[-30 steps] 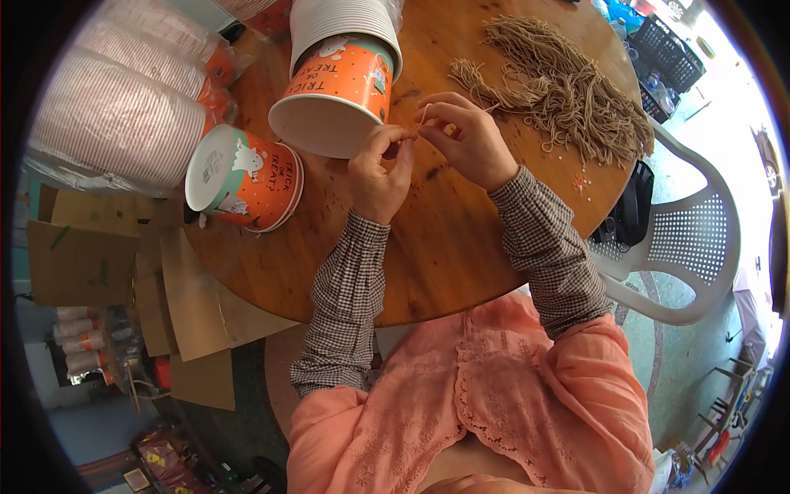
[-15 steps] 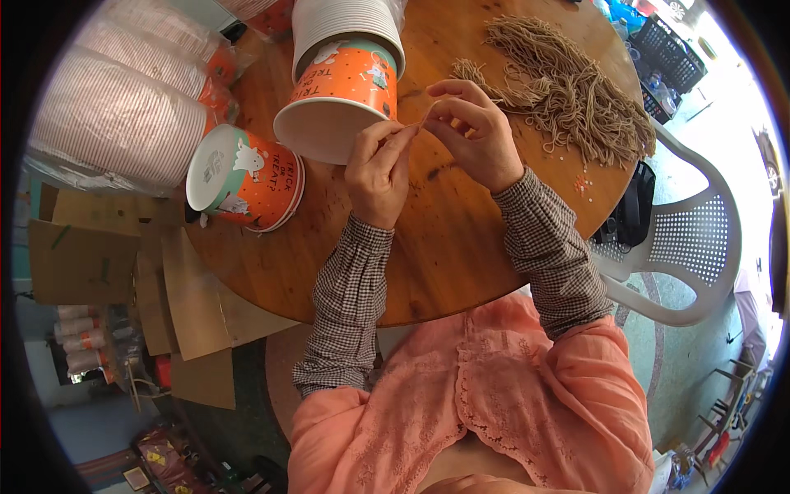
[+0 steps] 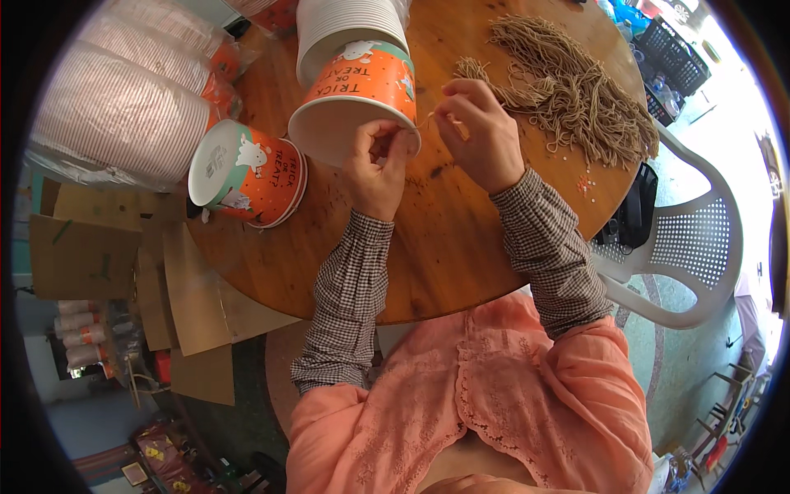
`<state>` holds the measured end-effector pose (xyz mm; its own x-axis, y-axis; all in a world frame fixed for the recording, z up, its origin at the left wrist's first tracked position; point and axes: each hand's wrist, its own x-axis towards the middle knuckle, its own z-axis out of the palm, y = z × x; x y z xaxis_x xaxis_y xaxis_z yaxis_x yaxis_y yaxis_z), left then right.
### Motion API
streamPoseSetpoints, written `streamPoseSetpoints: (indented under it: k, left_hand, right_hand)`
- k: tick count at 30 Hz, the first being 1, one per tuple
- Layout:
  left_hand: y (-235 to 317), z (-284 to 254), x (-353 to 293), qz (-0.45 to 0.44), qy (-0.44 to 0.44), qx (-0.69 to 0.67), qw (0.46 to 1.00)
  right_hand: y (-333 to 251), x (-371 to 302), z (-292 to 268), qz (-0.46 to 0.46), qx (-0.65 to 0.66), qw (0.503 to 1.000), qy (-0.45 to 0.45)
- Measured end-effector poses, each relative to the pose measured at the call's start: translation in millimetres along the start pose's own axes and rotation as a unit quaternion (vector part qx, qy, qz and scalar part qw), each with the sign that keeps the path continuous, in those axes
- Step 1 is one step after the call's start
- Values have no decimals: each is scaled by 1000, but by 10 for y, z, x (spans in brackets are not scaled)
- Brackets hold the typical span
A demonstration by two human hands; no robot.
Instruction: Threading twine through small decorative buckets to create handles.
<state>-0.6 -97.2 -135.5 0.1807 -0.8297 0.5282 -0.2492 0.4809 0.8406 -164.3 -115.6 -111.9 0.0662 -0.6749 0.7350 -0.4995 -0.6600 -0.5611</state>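
An orange and green paper bucket (image 3: pixel 362 82) with printed ghosts lies on its side, its white-rimmed mouth toward me. At the right side of that rim, my left hand (image 3: pixel 380 173) is closed, thumb and fingers pinching the edge. Just right of the rim my right hand (image 3: pixel 481 140) is raised, its thumb and forefinger pinched on a thin pale strand (image 3: pixel 428 120). The strand's far end is hard to make out by the left fingertips. A second paper bucket (image 3: pixel 263 181) of the same print stands bottom up to the left.
A stack of white-rimmed buckets (image 3: pixel 350 20) lies behind the one I handle. Tan cords (image 3: pixel 576 90) are heaped at the right of the round wooden table (image 3: pixel 444 255). Wrapped bucket stacks (image 3: pixel 123 123) fill the far left, above cardboard boxes (image 3: pixel 86 255). A grey plastic chair (image 3: pixel 691 239) stands right.
The bucket at my hands has turned and shifted right. My left fingers have gone from the strand to the rim, and my right hand has moved slightly right, away from the left.
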Motion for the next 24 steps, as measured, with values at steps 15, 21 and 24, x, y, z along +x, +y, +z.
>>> streamPoseSetpoints:
  k: [15, 21, 24]
  left_hand:
    - [-154, 148, 96, 68, 0, 83, 994]
    - [32, 230, -1, 89, -41, 145, 985]
    - [-37, 260, 54, 63, -53, 187, 979]
  right_hand:
    - [8, -8, 8, 23, -58, 998, -12]
    - [66, -21, -27, 72, -65, 995, -38]
    - [80, -27, -21, 91, -59, 991, -73]
